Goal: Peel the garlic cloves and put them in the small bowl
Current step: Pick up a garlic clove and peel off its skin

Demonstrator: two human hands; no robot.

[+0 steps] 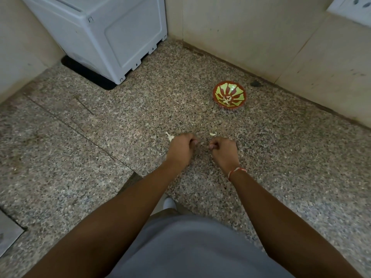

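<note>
A small red bowl with a green pattern (229,94) stands on the speckled stone counter (120,121), far right of my hands, with a few pale garlic pieces at its bottom. My left hand (181,147) is curled, and a white piece of garlic (170,136) pokes out at its far left side. My right hand (223,150) is curled a short gap to the right, thumb against fingers, and nothing shows in it. A loose pale garlic bit (212,134) lies on the counter just beyond my right hand.
A white appliance (104,37) on a black mat fills the back left corner. Beige walls (261,37) close off the back and right sides. A small dark object (255,83) lies by the wall behind the bowl. A metal edge (8,235) shows at lower left.
</note>
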